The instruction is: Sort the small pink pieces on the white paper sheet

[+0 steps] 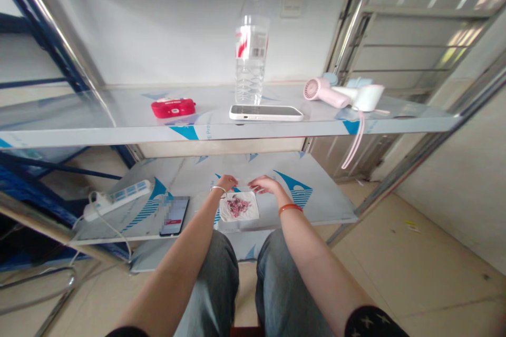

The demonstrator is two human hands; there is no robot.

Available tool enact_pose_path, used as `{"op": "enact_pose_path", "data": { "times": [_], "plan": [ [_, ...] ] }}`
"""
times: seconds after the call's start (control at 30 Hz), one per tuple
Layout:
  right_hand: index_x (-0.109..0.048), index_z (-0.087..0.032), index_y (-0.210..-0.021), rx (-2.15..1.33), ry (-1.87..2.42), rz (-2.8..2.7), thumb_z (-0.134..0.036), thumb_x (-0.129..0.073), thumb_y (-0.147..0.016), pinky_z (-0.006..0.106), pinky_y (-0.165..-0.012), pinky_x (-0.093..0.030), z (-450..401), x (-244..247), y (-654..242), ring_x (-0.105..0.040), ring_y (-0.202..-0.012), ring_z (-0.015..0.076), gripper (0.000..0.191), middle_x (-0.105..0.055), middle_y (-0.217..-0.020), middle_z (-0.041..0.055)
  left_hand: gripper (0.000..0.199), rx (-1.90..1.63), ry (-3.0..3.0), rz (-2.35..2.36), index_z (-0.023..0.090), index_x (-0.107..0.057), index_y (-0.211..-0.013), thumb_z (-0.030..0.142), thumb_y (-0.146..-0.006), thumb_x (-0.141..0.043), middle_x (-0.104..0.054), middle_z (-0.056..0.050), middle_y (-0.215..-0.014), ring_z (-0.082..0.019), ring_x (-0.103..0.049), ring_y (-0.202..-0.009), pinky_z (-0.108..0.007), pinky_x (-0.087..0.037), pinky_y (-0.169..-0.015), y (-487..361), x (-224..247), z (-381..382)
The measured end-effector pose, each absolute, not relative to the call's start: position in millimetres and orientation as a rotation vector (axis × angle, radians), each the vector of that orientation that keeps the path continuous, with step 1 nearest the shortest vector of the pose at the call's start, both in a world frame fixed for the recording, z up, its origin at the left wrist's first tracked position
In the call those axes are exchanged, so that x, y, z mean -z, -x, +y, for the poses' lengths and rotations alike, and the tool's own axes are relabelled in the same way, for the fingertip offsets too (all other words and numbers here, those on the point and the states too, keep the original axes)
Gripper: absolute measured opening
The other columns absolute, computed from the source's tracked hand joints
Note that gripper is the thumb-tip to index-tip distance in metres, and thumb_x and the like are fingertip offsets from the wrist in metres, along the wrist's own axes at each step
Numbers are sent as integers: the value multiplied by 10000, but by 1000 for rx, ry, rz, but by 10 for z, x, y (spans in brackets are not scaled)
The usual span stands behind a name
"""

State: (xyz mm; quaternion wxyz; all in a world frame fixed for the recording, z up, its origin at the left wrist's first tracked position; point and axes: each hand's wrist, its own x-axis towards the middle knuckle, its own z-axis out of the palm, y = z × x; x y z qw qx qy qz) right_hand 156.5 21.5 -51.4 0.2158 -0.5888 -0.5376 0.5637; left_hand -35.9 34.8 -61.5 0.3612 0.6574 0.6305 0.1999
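Note:
My left hand (227,182), with a pale bangle at the wrist, hovers over the lower shelf just behind a white square wrapper or cloth (252,214). A heap of small dark red and pink bead-like pieces (238,207) lies on that white square. My right hand (264,185), wearing an orange-red bangle, faces the left one across a narrow gap. Fingers on both hands are bent in towards their tips, as in a pinch. Whatever is between them is too small to make out. Neither hand touches the beads.
A phone (179,216) and a white power strip (118,200) with cables lie left on the lower shelf (324,197). The upper shelf (138,134) holds a red case (173,108), water bottle (250,71), white phone (265,112) and handheld fans (326,93) with a hanging strap.

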Motion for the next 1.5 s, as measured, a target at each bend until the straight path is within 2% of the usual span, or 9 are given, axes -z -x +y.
{"op": "enact_pose_path", "data": {
  "times": [0.1, 0.27, 0.53, 0.8, 1.07, 1.3, 1.4, 1.5],
  "plan": [
    [-687, -142, -828, -1534, 1638, -1524, -156, -584, -781, 211, -602, -451, 202, 490, -1546, -594, -663, 114, 114, -686, -915, 69, 105, -605, -1631, 1612, 97, -662, -825, 128, -756, -589, -670, -58, -718, -120, -607, -621, -177, -449, -550, 373, 643, 364],
    [-685, -151, -818, -1547, 1644, -1525, -147, -571, -790, 207, -602, -452, 186, 466, -1528, -606, -696, 115, 118, -687, -959, 55, 30, -656, -1512, 1554, 113, -649, -714, 118, -733, -627, -602, -8, -594, -100, -578, -586, -152, -403, -501, 375, 623, 341],
    [-687, -163, -830, -1461, 1690, -1520, -169, -586, -799, 190, -570, -441, 197, 481, -1538, -604, -669, 107, 106, -690, -919, 42, 32, -651, -1388, 1572, 130, -656, -703, 134, -730, -641, -613, -3, -601, -115, -602, -636, -164, -391, -522, 364, 523, 282],
    [-668, -164, -876, -1360, 1685, -1556, -181, -599, -792, 179, -549, -428, 202, 507, -1577, -606, -675, 97, 110, -676, -969, 40, 12, -701, -1327, 1588, 140, -667, -693, 135, -697, -677, -618, -4, -600, -119, -593, -612, -173, -394, -509, 373, 541, 275],
    [-658, -161, -821, -1395, 1657, -1551, -139, -586, -768, 189, -575, -436, 254, 554, -1584, -601, -708, 104, 92, -676, -963, 40, 120, -831, -1232, 1546, 118, -699, -760, 66, -653, -682, -570, 10, -527, -81, -513, -523, -166, -384, -477, 349, 442, 213],
    [-664, -154, -814, -1364, 1623, -1423, -168, -621, -747, 183, -604, -433, 259, 533, -1564, -611, -721, 100, 81, -680, -977, 52, 198, -881, -1191, 1530, 107, -716, -807, 101, -608, -721, -588, 2, -554, -70, -480, -517, -160, -356, -454, 351, 371, 182],
    [-666, -148, -842, -1379, 1621, -1388, -202, -625, -755, 187, -586, -435, 244, 510, -1551, -613, -718, 104, 111, -676, -1000, 65, 277, -844, -1180, 1539, 115, -718, -879, 133, -603, -737, -629, -12, -623, -71, -499, -531, -165, -357, -470, 372, 374, 189],
    [-663, -149, -848, -1445, 1612, -1355, -207, -618, -764, 184, -588, -447, 232, 503, -1545, -613, -713, 98, 112, -675, -1007, 63, 283, -759, -1214, 1535, 157, -712, -943, 174, -661, -701, -672, -18, -744, -72, -539, -580, -159, -365, -496, 393, 388, 196]
  ]
}}
